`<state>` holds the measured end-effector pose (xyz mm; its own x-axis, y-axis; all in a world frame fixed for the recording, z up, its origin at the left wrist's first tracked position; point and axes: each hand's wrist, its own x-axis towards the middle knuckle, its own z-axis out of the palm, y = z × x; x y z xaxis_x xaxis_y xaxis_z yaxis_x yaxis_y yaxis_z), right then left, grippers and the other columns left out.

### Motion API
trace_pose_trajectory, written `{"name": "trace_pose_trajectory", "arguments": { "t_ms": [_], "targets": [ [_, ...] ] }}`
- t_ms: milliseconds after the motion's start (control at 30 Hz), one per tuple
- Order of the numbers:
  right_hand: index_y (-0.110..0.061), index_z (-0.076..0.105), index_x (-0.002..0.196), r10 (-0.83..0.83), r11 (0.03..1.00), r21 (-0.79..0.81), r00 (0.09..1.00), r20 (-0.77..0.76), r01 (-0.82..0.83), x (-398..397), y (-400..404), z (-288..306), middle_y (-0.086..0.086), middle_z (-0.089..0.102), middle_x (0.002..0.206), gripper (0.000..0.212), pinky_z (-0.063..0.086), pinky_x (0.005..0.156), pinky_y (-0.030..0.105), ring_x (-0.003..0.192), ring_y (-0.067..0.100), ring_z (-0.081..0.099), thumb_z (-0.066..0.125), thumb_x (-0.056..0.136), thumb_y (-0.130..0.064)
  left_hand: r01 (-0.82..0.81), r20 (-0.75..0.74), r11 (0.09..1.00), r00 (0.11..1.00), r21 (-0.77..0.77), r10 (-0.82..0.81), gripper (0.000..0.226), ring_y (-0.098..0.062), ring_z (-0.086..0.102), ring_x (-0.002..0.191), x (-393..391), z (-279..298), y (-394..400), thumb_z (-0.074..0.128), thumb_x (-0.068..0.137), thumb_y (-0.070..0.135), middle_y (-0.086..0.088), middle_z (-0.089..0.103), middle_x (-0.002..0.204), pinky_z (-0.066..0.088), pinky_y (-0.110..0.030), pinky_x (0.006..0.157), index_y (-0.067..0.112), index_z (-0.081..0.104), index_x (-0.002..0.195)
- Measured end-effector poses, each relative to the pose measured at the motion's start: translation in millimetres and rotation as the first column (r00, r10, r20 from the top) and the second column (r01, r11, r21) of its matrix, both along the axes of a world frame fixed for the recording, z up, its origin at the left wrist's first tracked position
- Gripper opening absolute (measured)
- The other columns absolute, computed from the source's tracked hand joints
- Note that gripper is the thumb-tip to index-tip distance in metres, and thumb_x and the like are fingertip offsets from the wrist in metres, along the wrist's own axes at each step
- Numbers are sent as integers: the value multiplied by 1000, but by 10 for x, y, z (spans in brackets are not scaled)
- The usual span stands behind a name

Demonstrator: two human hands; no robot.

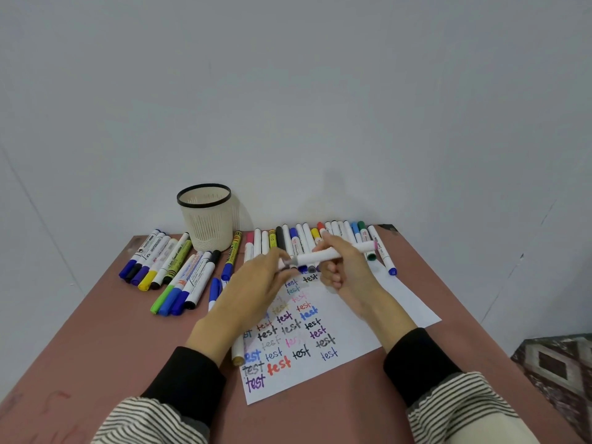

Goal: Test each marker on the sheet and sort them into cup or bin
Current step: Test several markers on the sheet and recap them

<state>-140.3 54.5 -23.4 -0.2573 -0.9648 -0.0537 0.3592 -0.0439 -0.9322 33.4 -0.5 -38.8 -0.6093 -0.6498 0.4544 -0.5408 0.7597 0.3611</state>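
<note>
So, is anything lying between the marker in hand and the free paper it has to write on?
Nothing visible. The marker is held in both hands above the sheet, whose right part is bare paper.

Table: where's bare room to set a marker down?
Free: the table's near-left corner, below the left marker pile, and the right edge strip beside the sheet. Crowded: the back edge, with the cup and marker row, and the sheet's middle under both hands.

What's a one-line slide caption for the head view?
Both hands hold a white marker level over the test sheet, beside rows of markers and a mesh cup.
</note>
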Motion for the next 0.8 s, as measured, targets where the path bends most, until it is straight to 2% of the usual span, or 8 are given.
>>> {"name": "trace_pose_trajectory", "arguments": {
  "t_ms": [133, 200, 267, 367, 433, 600, 733, 800],
  "targets": [
    [-7, 69, 103, -121, 986, -100, 982, 147, 136, -103, 0, 39, 10, 66, 68, 41, 40, 49, 20, 49, 10, 51, 44, 100, -39, -55, -262, 975, 959, 215, 112, 23, -3, 46, 62, 71, -9, -51, 36, 103, 34, 4, 53, 77, 34, -18, 55, 17, 50, 100],
    [-8, 68, 109, -127, 986, -96, 989, 70, 134, -107, -9, 7, 13, 72, 84, 43, 47, 57, 23, 56, 11, 57, 46, 99, -43, -73, -371, 962, 913, 265, 171, 31, -3, 47, 54, 77, -19, -60, 34, 103, 38, 2, 54, 69, 34, -18, 53, 12, 49, 92],
    [-7, 65, 96, -172, 983, -86, 977, -126, 161, -68, -21, -53, 7, 65, 70, 33, 42, 48, 22, 50, 11, 48, 56, 95, -40, -52, -417, 948, 890, 315, 187, 35, -3, 49, 54, 55, -23, -53, 32, 103, 39, -3, 58, 69, 37, -20, 55, 11, 46, 88],
    [-11, 52, 76, -203, 979, -88, 920, -334, 184, -18, -35, -152, 1, 48, 54, 26, 31, 38, 18, 43, 8, 38, 61, 95, -27, 8, -396, 931, 906, 364, 147, 30, -2, 52, 52, 18, -29, -13, 30, 103, 39, -6, 64, 69, 40, -16, 55, 18, 43, 85],
    [-8, 57, 79, -152, 988, -92, 894, -422, 124, -5, -48, -213, 4, 58, 59, 24, 35, 40, 19, 45, 10, 44, 58, 97, -24, 24, -355, 926, 927, 376, 120, 27, -2, 54, 52, 9, -43, -3, 29, 103, 39, -5, 65, 69, 43, -15, 54, 19, 43, 91],
    [7, 55, 76, -152, 987, -55, 758, -634, 152, 48, -57, -287, 8, 60, 58, 42, 39, 66, 2, 57, 9, 59, 61, 94, -31, -16, -286, 920, 948, 391, 138, 28, -4, 59, 55, 47, -70, -36, 31, 104, 38, -2, 66, 69, 47, -16, 57, 14, 44, 96],
    [8, 47, 70, -184, 980, -64, 734, -654, 189, 29, -85, -325, 12, 45, 59, 36, 51, 84, 22, 51, 13, 43, 58, 93, -17, -61, -125, 937, 986, 343, 110, 22, -19, 65, 73, 90, -153, -121, 28, 105, 39, -6, 67, 86, 55, -42, 70, 25, 40, 93],
    [7, 43, 68, -182, 980, -64, 728, -661, 187, 27, -104, -337, 12, 42, 61, 35, 51, 90, 35, 56, 17, 40, 57, 92, -15, -67, -151, 922, 980, 381, 133, 29, -18, 66, 69, 82, -136, -106, 29, 103, 45, -6, 69, 81, 56, -44, 68, 23, 38, 88]
  ]
}}
